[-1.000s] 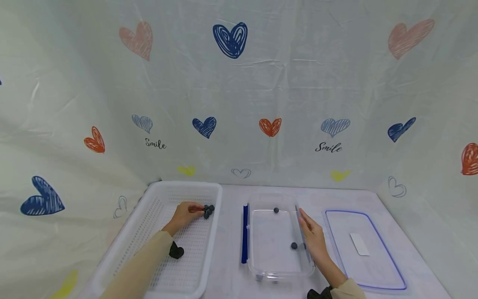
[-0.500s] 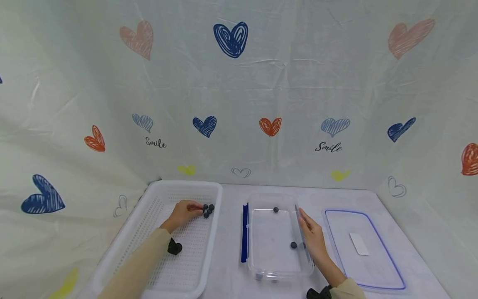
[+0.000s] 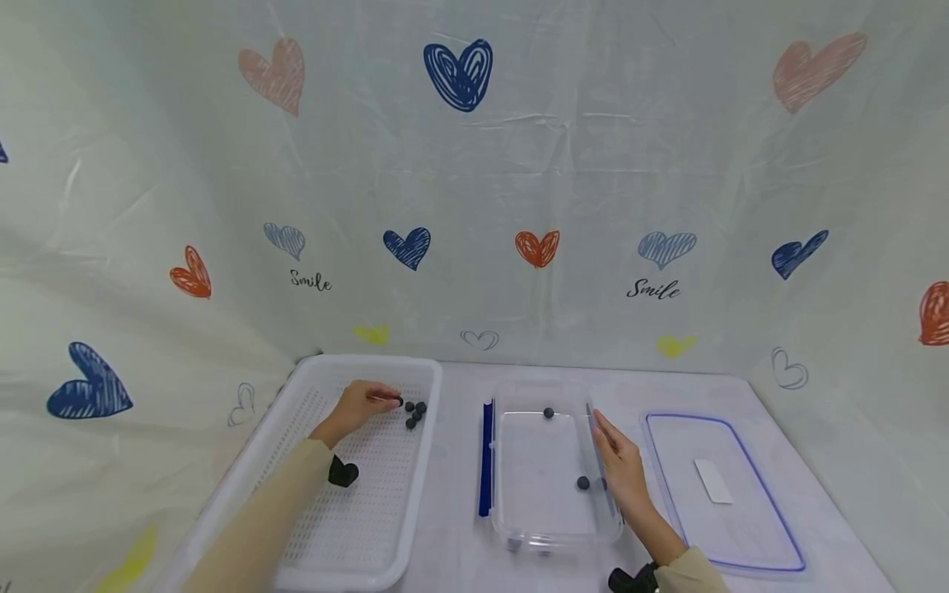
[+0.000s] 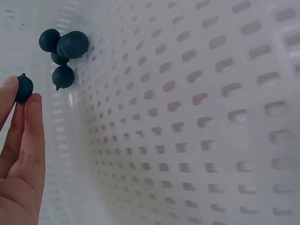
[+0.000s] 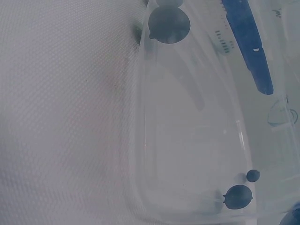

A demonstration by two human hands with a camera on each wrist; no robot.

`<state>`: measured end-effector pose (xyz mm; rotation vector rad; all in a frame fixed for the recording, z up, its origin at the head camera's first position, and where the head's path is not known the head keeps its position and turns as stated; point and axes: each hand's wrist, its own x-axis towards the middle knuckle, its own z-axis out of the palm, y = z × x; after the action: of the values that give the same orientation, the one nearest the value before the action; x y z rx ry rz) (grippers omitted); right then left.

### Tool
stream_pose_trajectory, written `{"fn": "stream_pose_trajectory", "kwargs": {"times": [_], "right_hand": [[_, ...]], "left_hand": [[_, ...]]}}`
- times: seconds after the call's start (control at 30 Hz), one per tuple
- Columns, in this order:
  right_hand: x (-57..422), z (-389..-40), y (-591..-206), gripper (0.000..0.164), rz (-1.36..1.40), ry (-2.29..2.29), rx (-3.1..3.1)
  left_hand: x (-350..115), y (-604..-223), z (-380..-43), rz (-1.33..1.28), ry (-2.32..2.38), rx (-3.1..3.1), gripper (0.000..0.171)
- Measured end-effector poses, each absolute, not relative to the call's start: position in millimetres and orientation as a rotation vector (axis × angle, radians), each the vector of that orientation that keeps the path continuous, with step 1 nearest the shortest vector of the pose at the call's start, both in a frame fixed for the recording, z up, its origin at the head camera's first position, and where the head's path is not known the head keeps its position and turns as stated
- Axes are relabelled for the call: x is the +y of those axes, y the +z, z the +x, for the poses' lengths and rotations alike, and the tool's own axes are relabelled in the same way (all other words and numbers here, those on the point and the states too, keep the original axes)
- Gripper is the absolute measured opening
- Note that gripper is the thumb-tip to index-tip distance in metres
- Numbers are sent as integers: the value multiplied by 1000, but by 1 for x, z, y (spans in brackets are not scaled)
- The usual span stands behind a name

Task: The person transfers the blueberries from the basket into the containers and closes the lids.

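Note:
My left hand [image 3: 356, 409] pinches one dark blue blueberry [image 4: 24, 89] between thumb and fingertips, inside the white perforated basket [image 3: 426, 486] at left. Just to the right of those fingertips several more blueberries [image 4: 75, 44] lie clustered near the basket's right wall. My right hand [image 3: 625, 471] rests with fairly straight fingers along the outside of the right wall of a clear plastic box [image 3: 541, 461]. Inside the box lie one blueberry [image 3: 549, 413] near the back and another blueberry [image 3: 583, 483] near the right wall. The right wrist view leaves the right hand out of sight.
A clear lid [image 3: 764, 527] with a blue rim and a white label [image 3: 713, 482] lies flat on the table to the right. Along the box's left side a blue latch [image 3: 486, 461] sticks out. A curtain [image 3: 474, 181] printed with hearts hangs behind the table.
My left hand has drawn slightly left and back from the cluster, now with one blueberry apart from the others in its fingertips. My right hand keeps its place at the box.

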<state>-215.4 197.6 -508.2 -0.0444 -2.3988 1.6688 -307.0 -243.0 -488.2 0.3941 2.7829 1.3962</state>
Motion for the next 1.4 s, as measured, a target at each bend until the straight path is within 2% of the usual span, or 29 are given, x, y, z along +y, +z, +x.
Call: {"fn": "stream_pose_trajectory", "kwargs": {"times": [0.77, 1.4], "right_hand": [[200, -215, -509, 45, -56, 1710, -2394], [200, -215, -511, 46, -36, 1718, -2386]], "left_hand": [[-235, -436, -298, 389, 1547, 2642, 33], [-192, -404, -291, 481, 1644, 2505, 33]]}}
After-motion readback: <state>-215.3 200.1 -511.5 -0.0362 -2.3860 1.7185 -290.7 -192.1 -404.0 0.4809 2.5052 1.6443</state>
